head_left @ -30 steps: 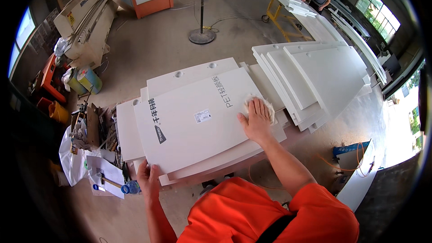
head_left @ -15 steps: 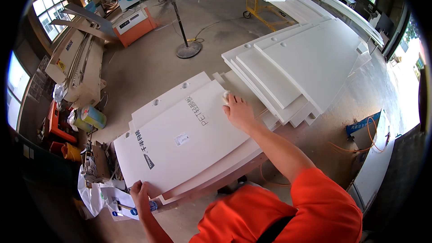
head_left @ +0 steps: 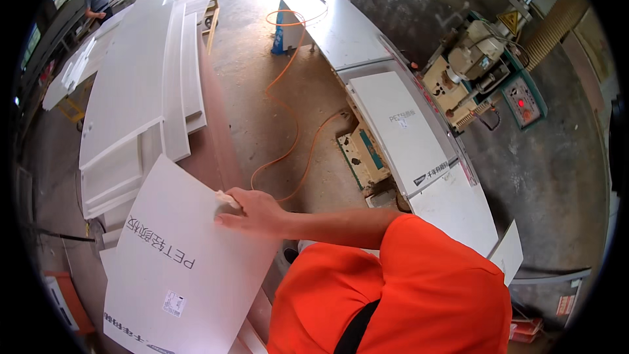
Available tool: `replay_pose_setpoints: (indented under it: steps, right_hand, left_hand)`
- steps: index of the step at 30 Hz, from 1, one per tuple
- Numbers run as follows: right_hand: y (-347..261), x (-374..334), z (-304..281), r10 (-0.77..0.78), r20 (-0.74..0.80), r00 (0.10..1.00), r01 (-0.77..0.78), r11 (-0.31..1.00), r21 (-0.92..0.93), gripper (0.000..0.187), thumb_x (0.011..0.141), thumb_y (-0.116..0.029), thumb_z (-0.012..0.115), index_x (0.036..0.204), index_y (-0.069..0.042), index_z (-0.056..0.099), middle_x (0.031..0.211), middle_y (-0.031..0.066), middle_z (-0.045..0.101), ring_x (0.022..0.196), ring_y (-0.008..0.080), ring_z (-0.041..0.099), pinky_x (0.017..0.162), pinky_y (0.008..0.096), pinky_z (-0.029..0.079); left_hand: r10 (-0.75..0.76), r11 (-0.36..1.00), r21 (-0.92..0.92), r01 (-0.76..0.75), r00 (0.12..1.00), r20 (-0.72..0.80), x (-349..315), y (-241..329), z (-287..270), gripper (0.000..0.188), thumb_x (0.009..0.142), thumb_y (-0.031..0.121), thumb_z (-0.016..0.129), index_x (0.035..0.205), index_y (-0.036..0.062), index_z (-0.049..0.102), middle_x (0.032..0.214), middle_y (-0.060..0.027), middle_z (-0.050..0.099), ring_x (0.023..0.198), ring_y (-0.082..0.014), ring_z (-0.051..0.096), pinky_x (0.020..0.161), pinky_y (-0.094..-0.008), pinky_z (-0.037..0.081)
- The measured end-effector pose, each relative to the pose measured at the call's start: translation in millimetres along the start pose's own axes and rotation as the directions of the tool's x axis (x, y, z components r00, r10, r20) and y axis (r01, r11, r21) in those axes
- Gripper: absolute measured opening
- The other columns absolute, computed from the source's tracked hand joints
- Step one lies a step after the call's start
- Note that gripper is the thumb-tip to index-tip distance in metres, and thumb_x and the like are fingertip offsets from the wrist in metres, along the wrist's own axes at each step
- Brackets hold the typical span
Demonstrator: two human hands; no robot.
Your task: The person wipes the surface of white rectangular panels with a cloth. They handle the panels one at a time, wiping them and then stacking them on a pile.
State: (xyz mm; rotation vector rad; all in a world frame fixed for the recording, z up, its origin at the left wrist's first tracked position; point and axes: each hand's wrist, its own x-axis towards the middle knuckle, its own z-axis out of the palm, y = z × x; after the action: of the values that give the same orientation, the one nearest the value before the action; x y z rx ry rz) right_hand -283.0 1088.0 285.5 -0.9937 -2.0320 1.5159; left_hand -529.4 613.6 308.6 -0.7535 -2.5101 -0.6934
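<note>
A white panel (head_left: pixel 183 249) with dark print and a small label (head_left: pixel 173 303) lies over other white boards at the lower left. My right hand (head_left: pixel 252 213) is at the panel's right edge, with its fingers bent around a small pale wad (head_left: pixel 227 199). The wad looks like crumpled cloth, though its kind is not clear. It touches the panel's face near that edge. My left hand is out of view.
Stacked white boards (head_left: pixel 141 72) stand at the upper left, with a person (head_left: pixel 98 0) beyond. An orange hose (head_left: pixel 298 131) trails over the floor. At right, a machine (head_left: pixel 481 59) stands behind a long bench (head_left: pixel 350 33) bearing another printed panel (head_left: pixel 406 131).
My view has swung right, bringing the machine and bench into sight. My left hand has gone out of view. The right hand stays at the panel with the wad.
</note>
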Motion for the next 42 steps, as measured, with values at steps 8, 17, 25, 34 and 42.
replay_pose_setpoints:
  steps: [8,17,25,34,42]
  right_hand:
    - [126,-170,-119,0.387,-0.555,0.736,0.024,0.805,0.593,0.044,0.093,-0.034,0.082,0.115,0.002,0.069,0.099,0.0041,0.073,0.088,0.0091,0.068,0.075,0.0307,0.057]
    - [262,-337,-202,0.766,-0.642,0.026,-0.398,0.597,0.696,0.048,0.090,-0.042,0.079,0.095,0.005,0.072,0.081,0.0084,0.070,0.069,0.0158,0.064,0.062,0.0364,0.053]
    - [337,-387,-231,0.688,-0.637,-0.348,-0.332,0.545,0.770,0.054,0.089,-0.045,0.078,0.091,0.009,0.070,0.081,0.0153,0.072,0.071,0.0241,0.067,0.066,0.0442,0.054]
    - [343,-287,-284,0.624,-0.715,-0.316,-0.643,0.413,0.645,0.062,0.091,-0.061,0.069,0.096,0.001,0.066,0.088,0.0238,0.073,0.085,0.0435,0.072,0.075,0.0540,0.054]
    - [333,-281,-296,0.539,-0.724,-0.430,-0.692,0.318,0.648,0.057,0.091,-0.051,0.071,0.119,-0.002,0.070,0.099,0.0244,0.076,0.099,0.0440,0.072,0.088,0.0518,0.056]
  left_hand:
    - [0.130,0.651,-0.720,0.239,0.900,0.417,126,239,119,0.025,0.102,0.023,0.066,0.101,-0.0022,0.070,0.088,-0.0071,0.067,0.077,-0.0173,0.063,0.070,-0.0362,0.053]
    - [0.732,0.639,-0.765,0.082,0.243,0.637,28,531,424,0.025,0.098,0.019,0.074,0.098,-0.0056,0.074,0.082,-0.0020,0.069,0.071,-0.0087,0.059,0.065,-0.0275,0.049]
    - [0.776,0.628,-0.777,-0.046,-0.030,0.630,-120,739,533,0.033,0.086,0.027,0.074,0.095,-0.0050,0.076,0.074,-0.0095,0.072,0.066,-0.0157,0.065,0.065,-0.0344,0.052]
    - [0.796,0.523,-0.768,-0.370,-0.110,0.596,-112,916,611,0.043,0.083,0.033,0.073,0.113,0.0022,0.075,0.101,-0.0203,0.075,0.097,-0.0332,0.073,0.086,-0.0422,0.057]
    - [0.962,0.253,-0.813,-0.524,0.047,0.269,-141,900,635,0.057,0.088,0.030,0.071,0.139,0.0079,0.062,0.142,-0.0229,0.059,0.135,-0.0417,0.053,0.112,-0.0517,0.043]
